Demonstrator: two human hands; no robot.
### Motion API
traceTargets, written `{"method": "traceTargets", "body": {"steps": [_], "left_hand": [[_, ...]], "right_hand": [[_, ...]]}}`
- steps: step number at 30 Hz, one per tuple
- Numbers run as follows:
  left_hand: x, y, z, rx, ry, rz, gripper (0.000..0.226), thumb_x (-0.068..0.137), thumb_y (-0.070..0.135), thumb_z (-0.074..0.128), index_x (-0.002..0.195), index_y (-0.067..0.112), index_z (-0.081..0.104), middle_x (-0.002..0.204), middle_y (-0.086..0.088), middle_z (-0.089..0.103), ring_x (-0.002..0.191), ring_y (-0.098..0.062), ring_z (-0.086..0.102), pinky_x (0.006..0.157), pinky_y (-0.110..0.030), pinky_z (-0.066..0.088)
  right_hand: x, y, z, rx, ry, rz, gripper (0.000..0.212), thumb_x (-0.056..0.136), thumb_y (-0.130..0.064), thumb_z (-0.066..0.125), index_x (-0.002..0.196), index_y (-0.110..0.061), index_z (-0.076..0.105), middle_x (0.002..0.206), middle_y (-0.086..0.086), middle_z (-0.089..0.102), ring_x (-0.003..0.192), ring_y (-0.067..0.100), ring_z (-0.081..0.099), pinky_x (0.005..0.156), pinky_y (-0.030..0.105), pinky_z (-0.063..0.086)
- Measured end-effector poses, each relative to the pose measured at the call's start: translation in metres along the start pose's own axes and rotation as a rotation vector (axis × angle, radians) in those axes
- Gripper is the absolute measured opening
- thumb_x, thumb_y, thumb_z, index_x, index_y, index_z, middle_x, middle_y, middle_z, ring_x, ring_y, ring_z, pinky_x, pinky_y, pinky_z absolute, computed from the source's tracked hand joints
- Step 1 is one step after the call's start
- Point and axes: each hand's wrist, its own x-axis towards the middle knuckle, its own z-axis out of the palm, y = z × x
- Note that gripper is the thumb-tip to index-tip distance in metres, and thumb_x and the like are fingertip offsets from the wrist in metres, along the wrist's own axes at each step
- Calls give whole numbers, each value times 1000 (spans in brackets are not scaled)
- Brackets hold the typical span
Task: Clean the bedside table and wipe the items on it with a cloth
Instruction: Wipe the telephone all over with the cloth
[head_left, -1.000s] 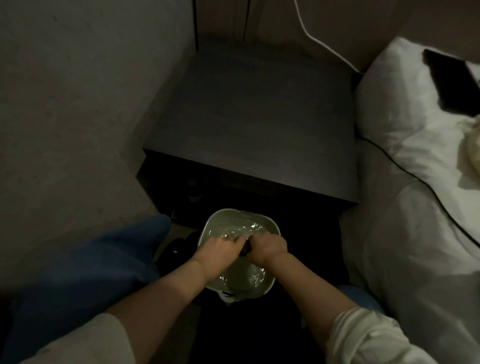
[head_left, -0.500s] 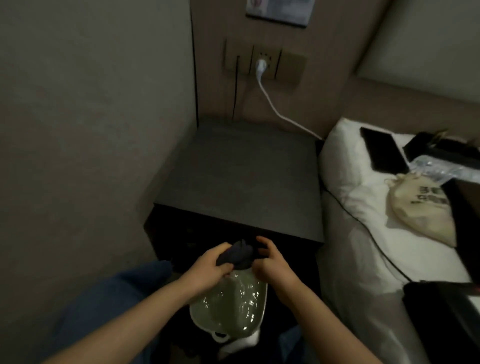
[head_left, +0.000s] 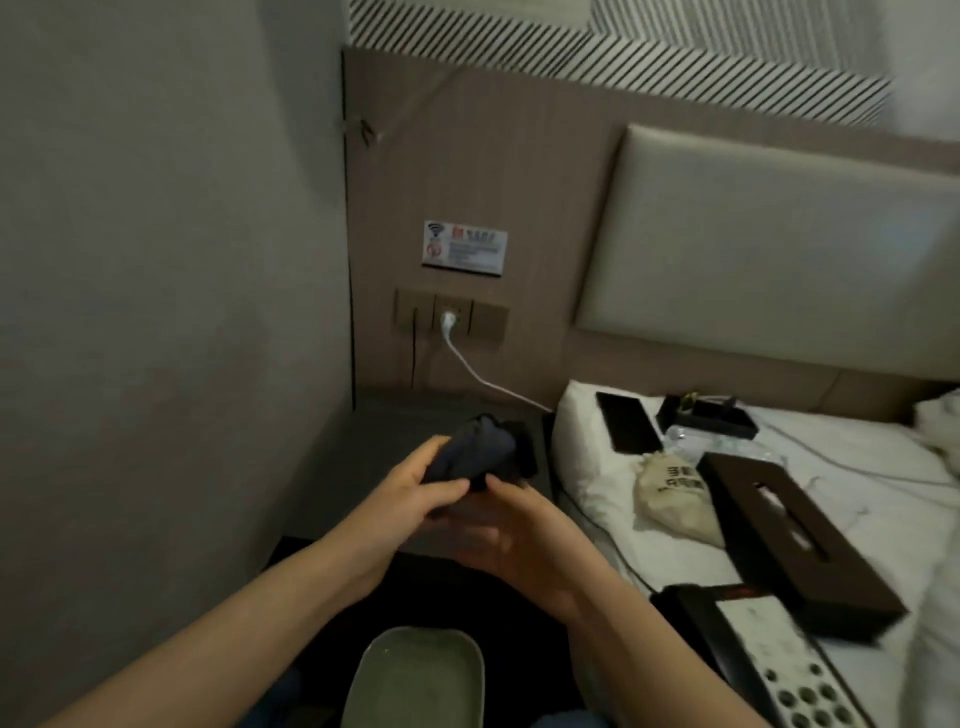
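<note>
A dark bunched cloth (head_left: 478, 454) hangs above the front of the dark bedside table (head_left: 363, 467). My left hand (head_left: 410, 493) grips its left side, thumb on top. My right hand (head_left: 519, 535) holds its lower right part with curled fingers, palm turned toward me. A pale green basin (head_left: 415, 675) sits low in front of the table, below my wrists.
On the white bed to the right lie a phone (head_left: 626, 428), a dark tray (head_left: 706, 418), a beige pouch (head_left: 675, 499), a dark tissue box (head_left: 795, 540) and a desk telephone (head_left: 763, 654). A white cable (head_left: 467, 369) runs from the wall socket. A wall stands close on the left.
Both hands lifted the cloth out of the water basin and raised it to table height. The view tilted up, bringing the headboard and the bed items into sight.
</note>
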Motion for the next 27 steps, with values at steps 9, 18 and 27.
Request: {"method": "traceTargets", "body": {"steps": [9, 18, 27], "left_hand": [[2, 47, -6, 219, 399, 153, 10, 91, 13, 62, 94, 5, 66, 87, -7, 67, 86, -18, 63, 71, -25, 47], [26, 117, -9, 313, 389, 361, 6, 91, 10, 60, 91, 13, 55, 95, -9, 63, 94, -22, 60, 84, -36, 49], [42, 127, -52, 119, 516, 385, 26, 85, 1, 64, 82, 26, 59, 84, 5, 64, 81, -12, 61, 69, -21, 49]], "right_hand": [[10, -18, 41, 95, 322, 187, 24, 97, -30, 49, 98, -11, 62, 61, 6, 69, 81, 26, 60, 70, 41, 47], [20, -25, 57, 154, 325, 180, 34, 73, -25, 64, 102, -8, 63, 98, 15, 70, 95, 32, 65, 82, 45, 46], [15, -58, 43, 365, 250, -90, 23, 88, -27, 59, 95, -12, 75, 95, 9, 76, 77, 26, 74, 67, 37, 59]]}}
